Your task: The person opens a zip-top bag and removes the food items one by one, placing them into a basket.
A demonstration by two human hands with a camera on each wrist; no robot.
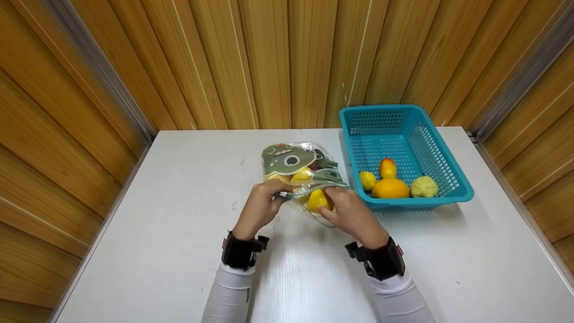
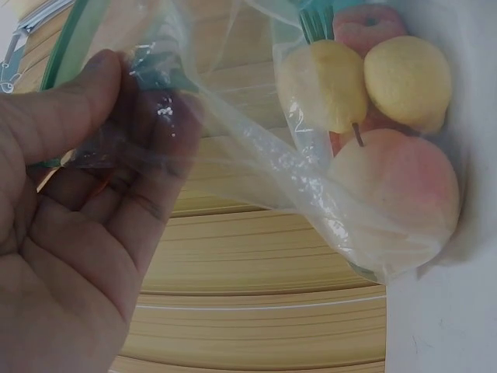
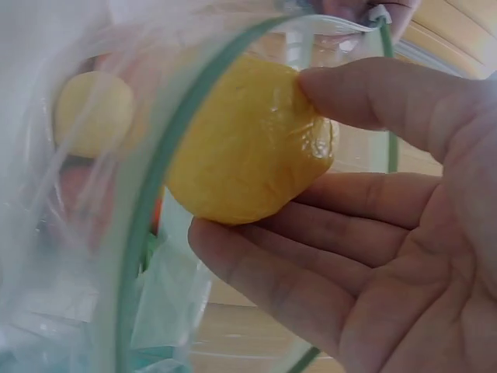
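Note:
A clear zip bag (image 1: 291,154) with a green cartoon print lies on the white table, its mouth toward me. My left hand (image 1: 260,206) pinches the mouth's rim between thumb and fingers. My right hand (image 1: 352,213) holds a smooth, slightly dented yellow fruit (image 3: 248,144) by thumb and fingertips, within the green-edged opening; its kind is unclear. Through the plastic, the left wrist view shows a pinkish peach-like fruit (image 2: 400,202), a yellow pear-like fruit (image 2: 326,85) with a stem, a pale yellow fruit (image 2: 408,81) and a red one (image 2: 369,27). Print hides other contents.
Right of the bag stands a teal plastic basket (image 1: 376,121). Along its near side lie a small yellow fruit (image 1: 367,180), a red-yellow mango (image 1: 388,168), an orange oval fruit (image 1: 390,188) and a pale green bumpy ball (image 1: 424,186). Wood-look panels (image 1: 269,63) border the table.

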